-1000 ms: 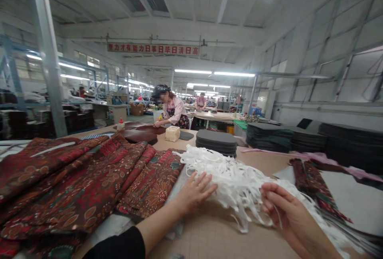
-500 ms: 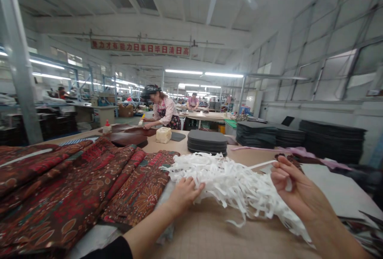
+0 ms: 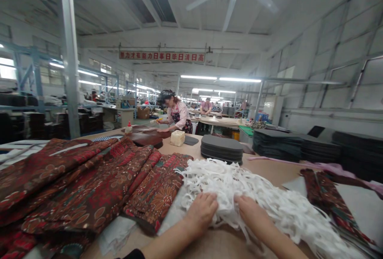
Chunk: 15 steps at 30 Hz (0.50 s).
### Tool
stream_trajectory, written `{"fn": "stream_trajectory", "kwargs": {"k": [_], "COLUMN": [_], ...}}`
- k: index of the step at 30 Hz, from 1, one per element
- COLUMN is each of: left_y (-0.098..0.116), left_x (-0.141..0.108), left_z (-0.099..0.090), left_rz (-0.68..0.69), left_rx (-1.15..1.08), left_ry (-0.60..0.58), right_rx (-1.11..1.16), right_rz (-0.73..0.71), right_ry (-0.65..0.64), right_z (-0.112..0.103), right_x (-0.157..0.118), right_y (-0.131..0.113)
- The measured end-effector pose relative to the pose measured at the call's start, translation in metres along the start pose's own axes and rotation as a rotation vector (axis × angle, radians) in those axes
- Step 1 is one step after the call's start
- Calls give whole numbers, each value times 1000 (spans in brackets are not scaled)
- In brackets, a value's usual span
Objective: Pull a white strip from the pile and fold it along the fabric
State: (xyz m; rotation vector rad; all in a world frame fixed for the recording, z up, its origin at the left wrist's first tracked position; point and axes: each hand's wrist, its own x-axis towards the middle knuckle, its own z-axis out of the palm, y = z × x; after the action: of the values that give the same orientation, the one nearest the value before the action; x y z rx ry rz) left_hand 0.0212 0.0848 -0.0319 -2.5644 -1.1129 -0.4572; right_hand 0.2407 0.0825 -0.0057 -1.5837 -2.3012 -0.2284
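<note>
Head view: left hand [image 3: 201, 214] and right hand [image 3: 251, 216], fingers clutching the unsorted white strip heap [image 3: 254, 195] at the worktop's [image 3: 269, 171] near edge.

**Bright hall, warped edges**

You work under even, cool light from fluorescent tubes [image 3: 220, 79] overhead and windows [image 3: 6, 67] on the left. Shadows on your desk [image 3: 278, 173] stay faint. The white strips [image 3: 254, 195] nearly blow out. Wide-angle distortion bends the pillar [image 3: 70, 55]; edges smear.
</note>
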Motion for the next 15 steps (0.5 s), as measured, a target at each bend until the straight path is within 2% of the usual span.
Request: {"fn": "stream_trajectory", "kwargs": {"k": [3, 6, 12, 15], "left_y": [-1, -3, -12, -20], "left_x": [-3, -3, 3, 2], "left_z": [2, 5, 13, 15], "left_rz": [20, 7, -117, -212], "left_rx": [-6, -6, 19, 43], "left_ry": [-15, -27, -58, -75], "right_rx": [-56, -91, -153, -67], "right_rz": [-11, -13, 27, 182], "right_ry": [-22, 4, 216, 383], "right_z": [8, -4, -51, -76], "right_x": [1, 6, 16, 6], "right_y": [0, 17, 89, 131]}}
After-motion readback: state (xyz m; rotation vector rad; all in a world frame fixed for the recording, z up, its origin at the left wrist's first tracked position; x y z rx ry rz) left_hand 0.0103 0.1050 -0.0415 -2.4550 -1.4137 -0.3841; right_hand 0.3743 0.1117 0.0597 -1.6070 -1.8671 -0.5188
